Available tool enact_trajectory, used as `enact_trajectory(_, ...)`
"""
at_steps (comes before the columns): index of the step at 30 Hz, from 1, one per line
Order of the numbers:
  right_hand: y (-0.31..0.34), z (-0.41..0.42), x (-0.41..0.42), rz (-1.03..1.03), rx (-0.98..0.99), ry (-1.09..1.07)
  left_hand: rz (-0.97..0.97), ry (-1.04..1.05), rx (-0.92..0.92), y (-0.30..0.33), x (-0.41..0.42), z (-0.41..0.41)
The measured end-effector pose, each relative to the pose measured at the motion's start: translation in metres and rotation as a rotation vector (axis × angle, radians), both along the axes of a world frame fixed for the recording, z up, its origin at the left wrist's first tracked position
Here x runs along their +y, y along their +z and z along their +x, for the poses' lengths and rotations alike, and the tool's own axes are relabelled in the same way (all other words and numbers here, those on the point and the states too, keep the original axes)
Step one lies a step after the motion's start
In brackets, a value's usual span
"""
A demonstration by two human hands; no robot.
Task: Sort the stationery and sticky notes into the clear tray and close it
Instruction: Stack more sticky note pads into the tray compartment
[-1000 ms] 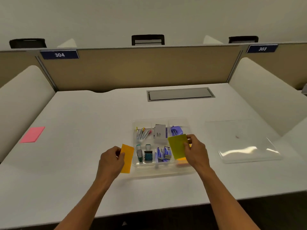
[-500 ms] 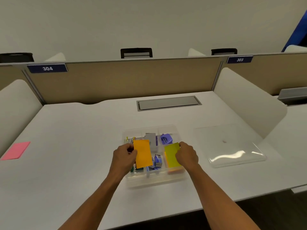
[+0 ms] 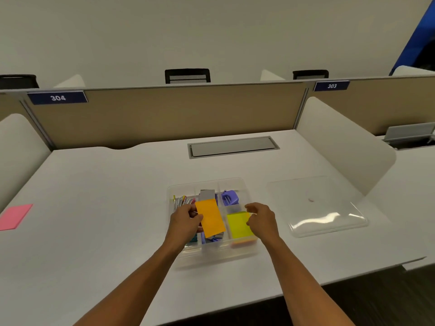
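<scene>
The clear tray [image 3: 244,254] sits on the white desk in front of me, with clips, pins and a purple item in its compartments. My left hand [image 3: 184,221] holds an orange sticky note pad [image 3: 210,217] above the tray's middle. A yellow-green sticky note pad [image 3: 239,224] lies in the near right compartment on top of an orange pad. My right hand [image 3: 261,218] hovers just right of it with fingers apart, holding nothing. The clear lid [image 3: 317,205] lies flat to the right of the tray. A pink sticky note pad [image 3: 14,216] rests at the desk's far left.
A grey cable hatch [image 3: 233,147] is set into the desk behind the tray. White side dividers [image 3: 341,142] and a beige back partition fence the desk. The desk's front edge runs just below the tray.
My right hand has let go of the yellow-green pad, which now lies in the near right compartment. My left hand holds the orange pad over the tray, a little further right.
</scene>
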State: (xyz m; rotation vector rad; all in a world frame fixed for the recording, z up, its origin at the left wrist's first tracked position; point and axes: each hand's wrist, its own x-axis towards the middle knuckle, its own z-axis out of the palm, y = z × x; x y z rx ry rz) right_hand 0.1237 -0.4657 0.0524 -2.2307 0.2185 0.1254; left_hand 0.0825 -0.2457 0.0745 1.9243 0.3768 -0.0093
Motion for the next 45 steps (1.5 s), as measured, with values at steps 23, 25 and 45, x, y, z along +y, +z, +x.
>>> enact_trajectory(23, 0.018, -0.073, 0.003, 0.617, -0.005, -0.332, 0.084, -0.139, 0.207, -0.037, -0.075, 0.059)
enact_trajectory(25, 0.02, -0.074, 0.007, 0.634, 0.01, -0.322, 0.138, -0.193, 0.179, -0.034, -0.077, 0.058)
enact_trajectory(45, 0.033, -0.07, 0.027, 0.678, 0.015, -0.216, 0.241, -0.389, 0.192, -0.03, -0.08, 0.051)
